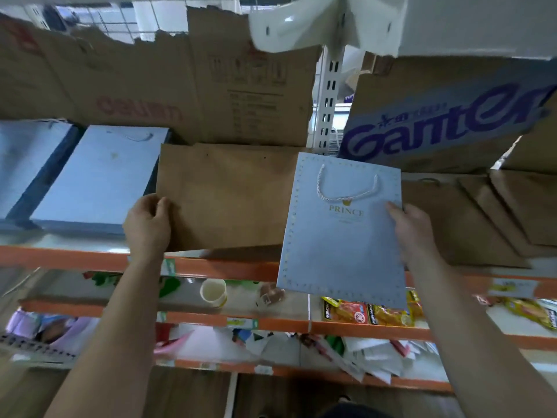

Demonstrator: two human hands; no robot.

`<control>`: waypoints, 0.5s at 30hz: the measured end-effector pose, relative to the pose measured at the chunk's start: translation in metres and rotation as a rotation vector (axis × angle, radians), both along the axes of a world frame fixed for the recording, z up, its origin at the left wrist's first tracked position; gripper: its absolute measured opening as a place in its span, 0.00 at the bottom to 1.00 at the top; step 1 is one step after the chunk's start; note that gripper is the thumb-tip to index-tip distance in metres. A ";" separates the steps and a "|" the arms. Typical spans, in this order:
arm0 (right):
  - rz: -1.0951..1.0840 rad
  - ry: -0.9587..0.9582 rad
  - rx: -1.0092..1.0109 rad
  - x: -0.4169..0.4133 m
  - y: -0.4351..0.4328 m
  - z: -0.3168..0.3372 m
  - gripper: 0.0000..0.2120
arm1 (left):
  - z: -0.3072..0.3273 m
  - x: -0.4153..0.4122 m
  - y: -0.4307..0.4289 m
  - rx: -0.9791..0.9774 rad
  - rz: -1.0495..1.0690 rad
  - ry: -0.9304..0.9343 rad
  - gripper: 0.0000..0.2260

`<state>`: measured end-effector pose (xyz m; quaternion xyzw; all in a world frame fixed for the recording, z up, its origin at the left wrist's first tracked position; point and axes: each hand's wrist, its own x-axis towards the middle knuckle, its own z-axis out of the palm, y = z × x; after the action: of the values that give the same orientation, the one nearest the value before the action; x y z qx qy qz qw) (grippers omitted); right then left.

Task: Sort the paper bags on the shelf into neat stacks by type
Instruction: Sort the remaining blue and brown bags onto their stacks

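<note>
Your left grip curls round the left edge of a brown bag on the shelf; your right grip pinches the right edge of a blue bag hanging past the shelf front. Held by one edge, it could slip and drop below, or snag the brown bag crossing to the blue stacks at left.

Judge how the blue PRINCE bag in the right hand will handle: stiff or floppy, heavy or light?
Probably stiff: the blue PRINCE bag hangs flat though the right hand pinches only its edge. Likely light, held one-handed. Its rope handle might snag.
</note>
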<state>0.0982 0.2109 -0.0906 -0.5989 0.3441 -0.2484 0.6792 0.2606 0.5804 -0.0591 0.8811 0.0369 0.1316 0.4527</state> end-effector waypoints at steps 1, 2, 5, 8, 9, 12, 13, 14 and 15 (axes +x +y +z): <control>-0.006 0.001 0.003 0.003 0.005 -0.001 0.06 | -0.001 0.006 0.002 0.026 -0.018 0.029 0.15; -0.011 0.012 0.002 0.005 0.008 -0.001 0.06 | -0.001 0.011 0.003 0.061 -0.043 0.063 0.19; -0.011 0.043 -0.007 0.011 0.015 -0.002 0.05 | -0.004 0.026 0.003 0.146 -0.123 0.131 0.29; -0.024 0.054 0.009 0.017 0.015 0.000 0.05 | -0.008 0.042 -0.003 0.235 -0.143 0.109 0.30; -0.024 0.056 0.008 0.020 0.015 0.001 0.05 | -0.010 0.048 -0.005 0.265 -0.147 0.083 0.30; -0.034 0.060 0.006 0.025 0.018 0.003 0.05 | -0.013 0.067 -0.013 0.324 -0.159 0.031 0.31; -0.041 0.068 0.005 0.027 0.018 0.003 0.05 | -0.014 0.073 -0.017 0.341 -0.161 0.036 0.31; -0.047 0.074 0.002 0.028 0.018 0.004 0.05 | -0.016 0.076 -0.020 0.363 -0.160 0.054 0.32; -0.049 0.078 -0.002 0.028 0.018 0.004 0.05 | -0.018 0.079 -0.024 0.395 -0.155 0.066 0.33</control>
<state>0.1267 0.2294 -0.0862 -0.6001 0.3847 -0.2418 0.6584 0.3394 0.5560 -0.0775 0.9568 -0.0428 0.0724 0.2784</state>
